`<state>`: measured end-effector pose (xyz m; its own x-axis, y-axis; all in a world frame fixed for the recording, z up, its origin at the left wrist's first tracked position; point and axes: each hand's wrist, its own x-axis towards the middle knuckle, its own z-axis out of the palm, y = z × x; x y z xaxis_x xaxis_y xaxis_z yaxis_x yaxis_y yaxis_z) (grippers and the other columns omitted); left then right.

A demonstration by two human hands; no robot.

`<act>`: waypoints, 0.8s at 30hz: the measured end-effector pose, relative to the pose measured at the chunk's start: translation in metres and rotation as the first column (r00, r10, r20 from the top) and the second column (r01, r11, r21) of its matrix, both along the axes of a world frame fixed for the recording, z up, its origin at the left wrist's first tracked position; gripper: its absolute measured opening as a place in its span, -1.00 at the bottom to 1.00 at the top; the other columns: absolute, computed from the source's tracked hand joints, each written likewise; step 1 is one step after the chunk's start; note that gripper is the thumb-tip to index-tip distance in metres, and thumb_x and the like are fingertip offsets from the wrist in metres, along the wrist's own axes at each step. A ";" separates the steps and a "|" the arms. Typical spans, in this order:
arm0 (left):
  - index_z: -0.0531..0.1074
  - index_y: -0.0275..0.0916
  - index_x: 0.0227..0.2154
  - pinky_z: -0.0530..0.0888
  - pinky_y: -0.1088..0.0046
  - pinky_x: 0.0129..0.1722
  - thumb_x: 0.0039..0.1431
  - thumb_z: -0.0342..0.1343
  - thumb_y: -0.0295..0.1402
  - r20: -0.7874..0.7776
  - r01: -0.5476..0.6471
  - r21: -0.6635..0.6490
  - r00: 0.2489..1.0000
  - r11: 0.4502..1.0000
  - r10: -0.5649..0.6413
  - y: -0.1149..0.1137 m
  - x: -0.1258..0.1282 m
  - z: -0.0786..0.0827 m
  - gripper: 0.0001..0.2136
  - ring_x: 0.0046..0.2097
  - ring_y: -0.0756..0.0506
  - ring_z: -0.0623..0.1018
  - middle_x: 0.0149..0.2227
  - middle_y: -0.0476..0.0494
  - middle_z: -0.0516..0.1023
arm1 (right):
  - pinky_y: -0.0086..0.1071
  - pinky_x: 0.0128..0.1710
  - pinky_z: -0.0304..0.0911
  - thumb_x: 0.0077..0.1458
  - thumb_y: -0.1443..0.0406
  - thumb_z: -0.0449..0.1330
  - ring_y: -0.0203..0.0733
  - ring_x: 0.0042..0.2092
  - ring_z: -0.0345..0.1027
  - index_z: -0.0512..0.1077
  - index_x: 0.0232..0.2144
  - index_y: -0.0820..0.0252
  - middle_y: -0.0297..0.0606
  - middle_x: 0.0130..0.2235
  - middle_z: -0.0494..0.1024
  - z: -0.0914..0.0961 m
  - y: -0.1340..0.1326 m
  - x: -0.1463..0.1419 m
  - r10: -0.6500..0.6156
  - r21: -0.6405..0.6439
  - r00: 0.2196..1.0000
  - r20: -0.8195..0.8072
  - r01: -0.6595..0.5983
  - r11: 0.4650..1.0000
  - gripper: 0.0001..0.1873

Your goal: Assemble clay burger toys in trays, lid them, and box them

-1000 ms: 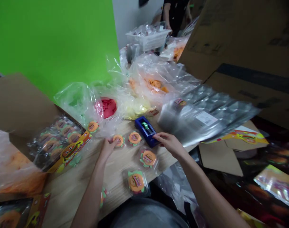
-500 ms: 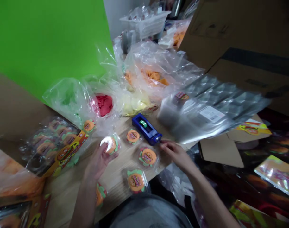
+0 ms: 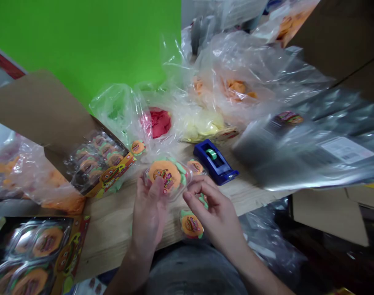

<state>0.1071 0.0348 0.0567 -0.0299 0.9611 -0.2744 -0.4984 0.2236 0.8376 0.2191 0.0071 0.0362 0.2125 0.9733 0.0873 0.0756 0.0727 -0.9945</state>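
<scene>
My left hand (image 3: 151,215) holds a clear plastic burger pack (image 3: 171,174), its thumb pressed on the front. Inside is an orange burger candy with green edges and a printed label. At the pack's right edge is my right hand (image 3: 217,211), thumb and forefinger pinched together. Whatever those fingertips hold is too small to make out. Behind the hands lies a blue tape dispenser (image 3: 220,166) with a green-looking roll. A smaller-looking pack (image 3: 195,166) sits beside it, and another pack (image 3: 191,225) lies below, near the table edge. One more is mostly hidden behind my right hand.
On the left stand an open display box of packs (image 3: 103,162) and a second box (image 3: 36,250). Bags of red pieces (image 3: 159,123), pale yellow pieces (image 3: 205,125) and orange pieces (image 3: 239,90) line the back. Stacked clear plastic trays (image 3: 303,151) occupy the right.
My right hand has left the tape dispenser and come to the held pack. My left hand has brought the pack nearer the middle, its label now facing me. The view has swung left.
</scene>
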 end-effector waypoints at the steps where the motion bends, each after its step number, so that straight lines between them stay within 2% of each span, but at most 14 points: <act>1: 0.38 -0.16 -0.26 0.48 0.39 -0.16 -0.03 0.28 -0.26 -0.017 -0.024 0.019 1.000 1.000 0.024 -0.002 -0.001 0.000 -0.72 -0.17 -0.06 0.55 -0.21 -0.02 0.54 | -0.35 -0.22 0.18 0.03 0.30 0.14 -0.21 -0.28 0.28 0.29 -0.61 0.15 -0.30 -0.40 0.37 0.000 0.001 0.000 0.007 -0.008 1.000 0.014 -0.007 1.000 -0.79; 3: 0.36 -0.16 -0.25 0.48 0.40 -0.17 -0.04 0.28 -0.27 -0.031 -0.055 0.032 0.998 0.998 0.056 -0.004 -0.003 0.000 -0.71 -0.16 -0.06 0.55 -0.21 -0.02 0.53 | -0.38 -0.24 0.18 0.05 0.30 0.13 -0.23 -0.28 0.28 0.30 -0.58 0.15 -0.31 -0.40 0.37 0.002 0.002 0.001 0.071 -0.008 0.997 0.018 -0.071 0.997 -0.81; 6: 0.35 -0.18 -0.28 0.49 0.36 -0.18 -0.07 0.29 -0.20 0.008 -0.023 -0.018 1.000 1.000 0.023 -0.004 -0.005 0.001 -0.68 -0.18 -0.08 0.55 -0.24 -0.04 0.53 | -0.43 -0.22 0.19 0.11 0.33 0.08 -0.27 -0.25 0.30 0.36 -0.48 0.13 -0.33 -0.36 0.40 0.005 0.000 0.006 0.238 0.032 0.971 0.025 -0.239 0.970 -0.87; 8: 0.34 -0.19 -0.30 0.48 0.34 -0.16 -0.10 0.30 -0.19 0.013 -0.007 -0.044 1.000 0.999 0.007 -0.003 -0.006 0.001 -0.66 -0.20 -0.08 0.55 -0.28 -0.04 0.53 | -0.44 -0.19 0.18 0.14 0.35 0.06 -0.27 -0.22 0.31 0.36 -0.44 0.12 -0.34 -0.33 0.42 0.004 -0.001 0.009 0.280 0.052 0.955 0.096 -0.286 0.957 -0.87; 11: 0.33 -0.19 -0.28 0.46 0.33 -0.13 -0.17 0.34 -0.22 -0.024 -0.008 -0.069 1.000 0.998 0.007 -0.003 -0.010 -0.002 -0.60 -0.20 -0.09 0.54 -0.29 -0.02 0.53 | -0.42 -0.21 0.18 0.16 0.32 0.08 -0.25 -0.23 0.32 0.37 -0.45 0.11 -0.34 -0.35 0.45 -0.006 -0.001 0.010 0.254 0.061 0.935 0.247 -0.277 0.959 -0.86; 13: 0.32 -0.20 -0.26 0.45 0.32 -0.10 -0.19 0.35 -0.21 -0.015 0.042 -0.101 0.999 0.994 -0.043 -0.005 -0.014 -0.007 -0.57 -0.17 -0.10 0.53 -0.26 -0.05 0.53 | -0.39 -0.27 0.19 0.15 0.26 0.10 -0.22 -0.30 0.33 0.40 -0.44 0.10 -0.32 -0.38 0.47 -0.015 0.001 0.008 0.261 0.042 0.912 0.318 -0.288 0.957 -0.86; 16: 0.32 -0.24 -0.28 0.45 0.32 -0.10 -0.20 0.34 -0.18 -0.012 0.143 -0.137 0.989 0.980 -0.146 -0.005 -0.028 -0.013 -0.56 -0.17 -0.11 0.52 -0.25 -0.10 0.52 | -0.37 -0.38 0.22 0.14 0.11 0.07 -0.18 -0.40 0.33 0.43 -0.48 0.10 -0.29 -0.46 0.48 -0.023 0.007 0.006 0.280 -0.018 0.906 0.318 -0.290 0.957 -0.72; 18: 0.31 -0.23 -0.28 0.46 0.35 -0.18 -0.21 0.33 -0.19 -0.135 0.125 -0.119 0.981 0.985 -0.141 0.004 -0.045 -0.013 -0.56 -0.23 -0.08 0.53 -0.29 -0.08 0.51 | -0.37 -0.45 0.23 0.14 0.01 -0.03 -0.17 -0.45 0.33 0.42 -0.53 0.12 -0.27 -0.52 0.45 -0.023 0.012 0.010 0.191 -0.072 0.945 0.266 -0.179 0.981 -0.58; 20: 0.27 -0.18 -0.26 0.46 0.39 -0.25 -0.18 0.31 -0.19 -0.403 -0.021 0.048 0.914 0.999 0.039 0.023 -0.070 -0.009 -0.57 -0.28 -0.05 0.51 -0.32 -0.03 0.48 | -0.36 -0.47 0.24 0.09 -0.06 -0.07 -0.15 -0.46 0.34 0.41 -0.52 0.12 -0.25 -0.55 0.44 -0.021 0.018 0.021 0.019 -0.142 0.967 0.252 0.018 0.990 -0.53; 21: 0.25 -0.16 -0.24 0.45 0.40 -0.24 -0.15 0.29 -0.19 -0.530 -0.094 0.190 0.828 0.977 0.183 0.036 -0.084 -0.006 -0.57 -0.28 -0.03 0.51 -0.30 -0.01 0.46 | -0.34 -0.46 0.25 0.05 -0.08 -0.06 -0.14 -0.45 0.35 0.42 -0.49 0.13 -0.24 -0.54 0.45 -0.021 0.020 0.029 -0.059 -0.179 0.960 0.273 0.111 0.978 -0.52; 22: 0.21 -0.13 -0.23 0.45 0.40 -0.23 -0.12 0.25 -0.16 -0.624 -0.161 0.377 0.683 0.912 0.379 0.051 -0.100 -0.004 -0.58 -0.27 -0.03 0.50 -0.28 0.00 0.44 | -0.32 -0.44 0.26 0.00 -0.09 -0.04 -0.12 -0.43 0.36 0.43 -0.46 0.14 -0.22 -0.51 0.46 -0.022 0.022 0.038 -0.118 -0.210 0.945 0.306 0.188 0.960 -0.52; 24: 0.17 -0.11 -0.22 0.42 0.39 -0.15 -0.13 0.27 -0.21 -0.689 -0.156 0.446 0.569 0.881 0.449 0.082 -0.129 -0.002 -0.55 -0.20 -0.04 0.47 -0.22 0.00 0.39 | -0.26 -0.38 0.27 -0.08 -0.08 -0.03 -0.07 -0.39 0.37 0.43 -0.41 0.15 -0.17 -0.45 0.50 -0.029 0.024 0.058 -0.185 -0.253 0.903 0.388 0.297 0.921 -0.52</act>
